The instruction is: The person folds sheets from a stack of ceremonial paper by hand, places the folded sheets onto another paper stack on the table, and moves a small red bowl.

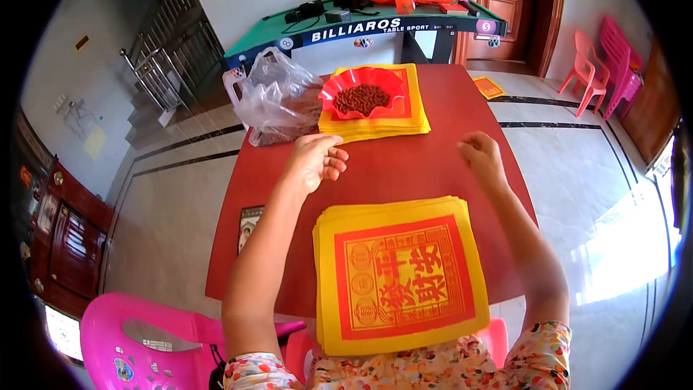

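Red table (404, 173) with yellow papers (402, 278) — left hand (315, 159), right hand (484, 159) half-curled, empty.

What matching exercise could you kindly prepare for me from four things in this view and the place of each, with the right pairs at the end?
Things
1. Red bowl
2. Clear plastic bag
3. Near paper stack
4. Billiard table

Places
A. At the near end of the red table
B. Beyond the far end of the red table
C. On top of the far paper stack
D. Just left of the far paper stack

Pairs: 1-C, 2-D, 3-A, 4-B
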`<state>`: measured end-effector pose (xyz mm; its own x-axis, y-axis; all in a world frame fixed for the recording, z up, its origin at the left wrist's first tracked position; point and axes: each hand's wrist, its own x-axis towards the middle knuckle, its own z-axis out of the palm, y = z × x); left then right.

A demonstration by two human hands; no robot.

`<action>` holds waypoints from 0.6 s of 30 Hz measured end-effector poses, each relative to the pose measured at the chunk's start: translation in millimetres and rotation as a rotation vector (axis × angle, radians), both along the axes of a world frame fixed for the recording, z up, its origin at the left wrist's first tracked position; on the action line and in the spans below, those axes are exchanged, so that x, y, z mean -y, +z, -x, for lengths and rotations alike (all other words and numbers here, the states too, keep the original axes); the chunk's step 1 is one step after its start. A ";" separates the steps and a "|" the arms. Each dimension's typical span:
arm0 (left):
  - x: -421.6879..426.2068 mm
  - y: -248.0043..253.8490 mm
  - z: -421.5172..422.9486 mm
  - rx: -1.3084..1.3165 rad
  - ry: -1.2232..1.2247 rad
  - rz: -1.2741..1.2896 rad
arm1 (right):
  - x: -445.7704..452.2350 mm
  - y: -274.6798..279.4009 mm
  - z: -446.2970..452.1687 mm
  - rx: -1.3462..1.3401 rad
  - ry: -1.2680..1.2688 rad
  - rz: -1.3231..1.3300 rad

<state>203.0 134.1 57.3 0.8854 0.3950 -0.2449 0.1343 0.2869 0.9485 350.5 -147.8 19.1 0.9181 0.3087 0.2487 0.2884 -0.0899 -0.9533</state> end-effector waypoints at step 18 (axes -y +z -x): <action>140.6 1.8 169.4 0.285 -0.428 -1.047 | 104.9 1.4 147.7 -0.055 0.204 -0.117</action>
<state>33.6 -6.5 59.1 0.9657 -0.0580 0.2533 -0.2255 -0.6712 0.7062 202.8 -252.8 20.4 0.8526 0.4613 0.2455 0.2371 0.0771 -0.9684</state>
